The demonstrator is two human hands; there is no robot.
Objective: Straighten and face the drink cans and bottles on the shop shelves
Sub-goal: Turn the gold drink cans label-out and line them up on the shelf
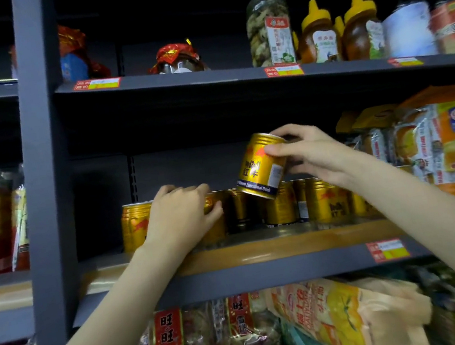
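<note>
Right hand fingers clamped round tilted gold can — lifted, left hand gripping shelved can

I'm looking at a shop: dark metal shelves with red-and-yellow price tags on their front edges, gold drink cans ranked above one tag, honey bottles higher up, bagged snacks below

Dark metal shelf with wooden lip — gold cans stand in rows on it.
</note>
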